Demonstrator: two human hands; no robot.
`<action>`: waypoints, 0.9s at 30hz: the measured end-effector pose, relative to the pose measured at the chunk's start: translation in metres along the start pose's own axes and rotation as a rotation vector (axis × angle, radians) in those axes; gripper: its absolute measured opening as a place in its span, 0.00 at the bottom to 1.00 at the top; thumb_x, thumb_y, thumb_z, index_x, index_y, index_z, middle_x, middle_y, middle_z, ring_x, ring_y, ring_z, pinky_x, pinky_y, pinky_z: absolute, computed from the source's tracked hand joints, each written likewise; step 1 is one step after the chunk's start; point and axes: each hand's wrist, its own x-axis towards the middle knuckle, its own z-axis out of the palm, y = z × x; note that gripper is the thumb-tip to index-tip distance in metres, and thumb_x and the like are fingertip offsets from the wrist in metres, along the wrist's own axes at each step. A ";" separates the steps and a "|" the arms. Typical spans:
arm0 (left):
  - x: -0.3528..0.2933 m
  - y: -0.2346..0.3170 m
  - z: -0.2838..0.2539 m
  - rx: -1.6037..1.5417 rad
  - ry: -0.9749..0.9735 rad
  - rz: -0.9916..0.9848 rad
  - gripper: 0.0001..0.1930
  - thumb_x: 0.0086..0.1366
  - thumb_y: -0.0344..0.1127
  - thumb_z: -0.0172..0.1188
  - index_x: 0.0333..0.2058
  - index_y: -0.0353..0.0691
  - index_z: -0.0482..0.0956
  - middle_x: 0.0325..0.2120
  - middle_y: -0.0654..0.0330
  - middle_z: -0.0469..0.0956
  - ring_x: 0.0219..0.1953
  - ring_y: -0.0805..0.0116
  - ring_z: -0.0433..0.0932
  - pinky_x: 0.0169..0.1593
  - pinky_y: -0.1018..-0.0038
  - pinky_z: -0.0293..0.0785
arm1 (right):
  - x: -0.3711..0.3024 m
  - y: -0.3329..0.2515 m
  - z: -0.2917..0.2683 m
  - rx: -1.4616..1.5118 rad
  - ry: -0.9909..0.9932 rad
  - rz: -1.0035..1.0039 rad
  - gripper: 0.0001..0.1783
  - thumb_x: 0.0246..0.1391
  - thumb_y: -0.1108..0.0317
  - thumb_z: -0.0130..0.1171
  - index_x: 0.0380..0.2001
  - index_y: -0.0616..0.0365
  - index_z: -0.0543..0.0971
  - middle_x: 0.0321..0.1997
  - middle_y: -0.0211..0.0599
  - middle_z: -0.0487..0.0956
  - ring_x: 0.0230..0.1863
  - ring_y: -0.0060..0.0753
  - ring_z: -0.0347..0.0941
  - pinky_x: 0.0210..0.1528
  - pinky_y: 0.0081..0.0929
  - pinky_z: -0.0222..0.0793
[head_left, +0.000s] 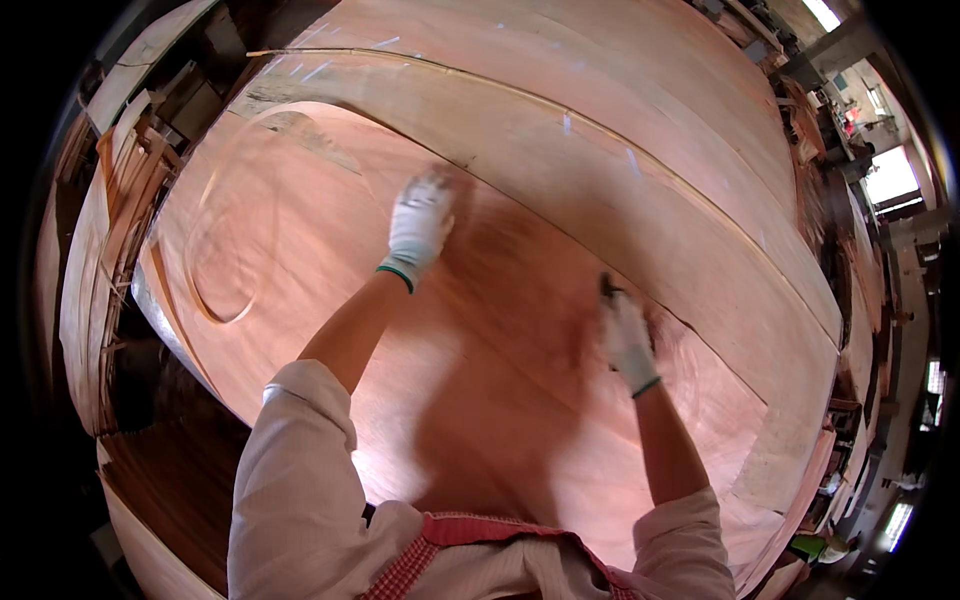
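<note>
the reddish veneer sheet (pixel 520 290) lies on the near side of the thin pole (pixel 570 112); it looks light, bendy, easily split, so i'd take 2 edges. the left hand (pixel 420 217) and right hand (pixel 627 335), also pole's near side, blur: i can't tell their grip.

The left hand (pixel 421 220), in a white glove with a green-edged cuff, and the similarly gloved right hand (pixel 626 335), a blurred dark object (pixel 607 284) at its fingertips, are over a broad pinkish-brown wood sheet (pixel 325 240). A thin curled tan strip (pixel 188 266) loops at left.
</note>
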 end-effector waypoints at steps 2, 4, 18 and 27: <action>0.002 -0.029 0.013 0.071 0.056 -0.102 0.18 0.58 0.35 0.58 0.48 0.40 0.74 0.55 0.53 0.69 0.62 0.54 0.61 0.65 0.58 0.54 | 0.008 -0.042 0.021 0.029 -0.126 0.054 0.19 0.63 0.57 0.44 0.40 0.65 0.73 0.51 0.57 0.69 0.46 0.62 0.71 0.48 0.47 0.68; 0.009 -0.058 0.013 0.030 0.144 -0.153 0.16 0.59 0.33 0.55 0.47 0.41 0.74 0.55 0.54 0.70 0.61 0.55 0.63 0.65 0.61 0.56 | 0.026 -0.063 0.019 -0.338 -0.115 0.133 0.18 0.61 0.55 0.47 0.37 0.60 0.74 0.43 0.53 0.76 0.39 0.59 0.76 0.41 0.48 0.72; -0.002 -0.087 0.030 -0.329 0.222 -0.111 0.17 0.62 0.38 0.57 0.48 0.41 0.76 0.51 0.52 0.74 0.55 0.52 0.70 0.57 0.62 0.67 | 0.131 -0.238 0.142 -0.044 -0.282 -0.237 0.12 0.58 0.62 0.46 0.34 0.58 0.76 0.33 0.52 0.81 0.35 0.56 0.79 0.36 0.49 0.75; 0.008 -0.073 0.028 -0.269 0.189 -0.100 0.20 0.57 0.43 0.65 0.48 0.45 0.79 0.50 0.49 0.74 0.53 0.50 0.71 0.55 0.61 0.69 | 0.072 0.040 -0.075 -0.384 -0.855 -0.012 0.14 0.62 0.56 0.46 0.46 0.44 0.76 0.37 0.37 0.81 0.35 0.40 0.78 0.36 0.36 0.72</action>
